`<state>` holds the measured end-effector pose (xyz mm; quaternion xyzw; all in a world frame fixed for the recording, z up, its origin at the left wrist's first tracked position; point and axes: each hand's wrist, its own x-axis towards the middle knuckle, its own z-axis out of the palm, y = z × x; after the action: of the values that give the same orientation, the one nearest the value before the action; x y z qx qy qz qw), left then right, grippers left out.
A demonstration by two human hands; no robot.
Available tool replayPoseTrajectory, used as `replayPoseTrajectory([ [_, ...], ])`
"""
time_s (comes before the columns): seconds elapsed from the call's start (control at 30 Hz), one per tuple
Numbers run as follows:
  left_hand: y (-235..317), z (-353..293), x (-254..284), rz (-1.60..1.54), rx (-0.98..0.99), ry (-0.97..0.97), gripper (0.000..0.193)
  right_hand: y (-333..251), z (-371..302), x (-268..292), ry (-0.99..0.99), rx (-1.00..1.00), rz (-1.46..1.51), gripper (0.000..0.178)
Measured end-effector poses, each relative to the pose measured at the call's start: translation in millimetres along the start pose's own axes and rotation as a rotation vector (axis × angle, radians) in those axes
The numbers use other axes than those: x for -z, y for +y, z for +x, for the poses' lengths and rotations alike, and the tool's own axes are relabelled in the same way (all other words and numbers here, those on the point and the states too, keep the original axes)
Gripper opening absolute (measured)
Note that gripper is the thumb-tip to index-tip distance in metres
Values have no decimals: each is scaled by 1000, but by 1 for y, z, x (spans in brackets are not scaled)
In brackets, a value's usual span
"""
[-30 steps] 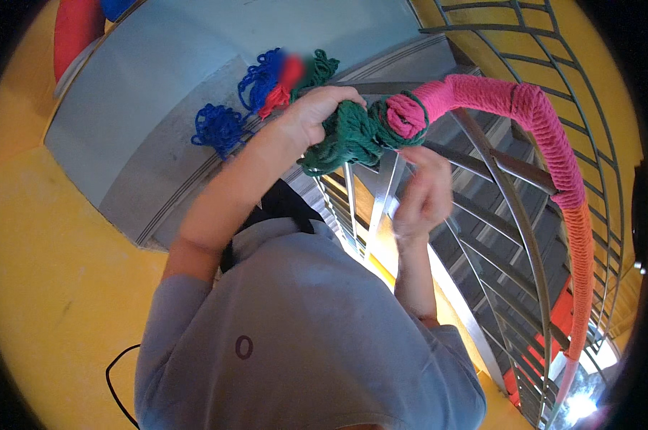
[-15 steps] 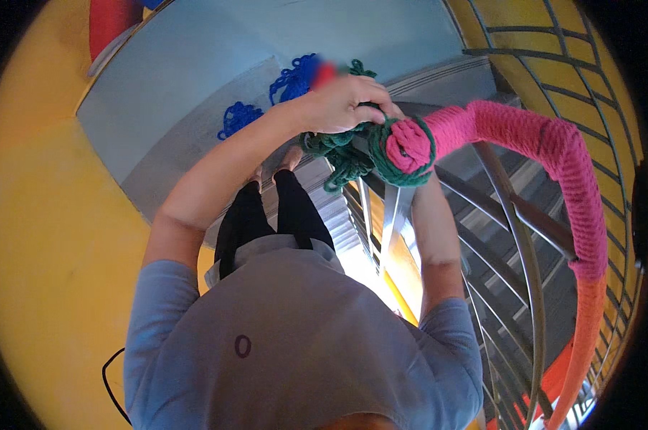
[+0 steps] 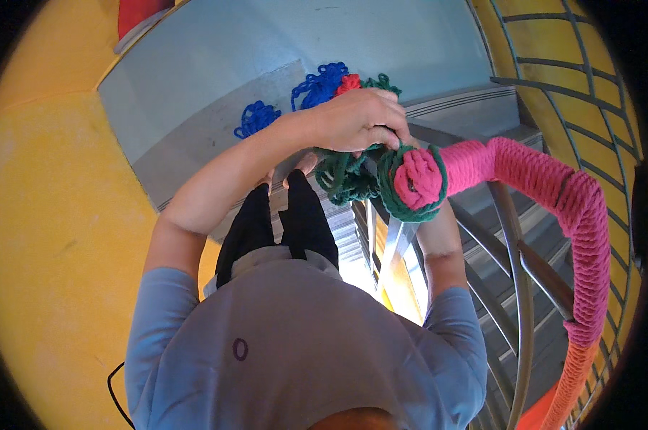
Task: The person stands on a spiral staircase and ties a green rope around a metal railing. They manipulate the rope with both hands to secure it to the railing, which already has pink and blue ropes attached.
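Note:
A handrail end wrapped in pink yarn has a ring of dark green yarn coiled around its rim. At the top of this end, my left hand is closed, thumb against curled fingers, on the green yarn. A loose tangle of green yarn hangs below that hand, left of the rail end. My right forearm rises behind the wrapped end, which hides the right hand and its fingers.
Blue yarn bundles, a red bundle and more green yarn lie on the grey-blue landing. The wrapped rail bends right, turning to orange yarn, above metal bars and stairs. A yellow wall stands at left.
The view has shifted, so the rail end appears lower. My left hand stays at the top of the rail end, its fingers now nearer the green ring.

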<state>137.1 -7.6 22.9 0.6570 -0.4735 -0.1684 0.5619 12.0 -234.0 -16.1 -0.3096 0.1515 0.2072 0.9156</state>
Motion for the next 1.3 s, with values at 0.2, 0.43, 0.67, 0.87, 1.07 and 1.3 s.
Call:
replayPoseTrajectory([
  [0.2, 0, 0, -2, 262, -223, 174, 8, 3, 20, -3, -84, -43, 15, 35],
  [0.43, -5, -11, -19, -7, -23, 256, 12, -2, 2, 34, 263, 128, -249, 30],
  [0.67, -22, -12, -24, -381, 85, 165, 13, -4, -122, -33, 630, 287, -245, 10],
  [0.87, -23, -9, -21, -505, 261, 76, 17, -1, -179, -91, 919, 433, -533, 36],
  [1.07, -23, -13, -25, -529, 246, 134, 21, -28, -233, -129, 1177, 352, -846, 35],
  [1.3, -20, -15, -39, -443, 243, 216, 16, -52, -278, -230, 1405, 318, -1708, 28],
])
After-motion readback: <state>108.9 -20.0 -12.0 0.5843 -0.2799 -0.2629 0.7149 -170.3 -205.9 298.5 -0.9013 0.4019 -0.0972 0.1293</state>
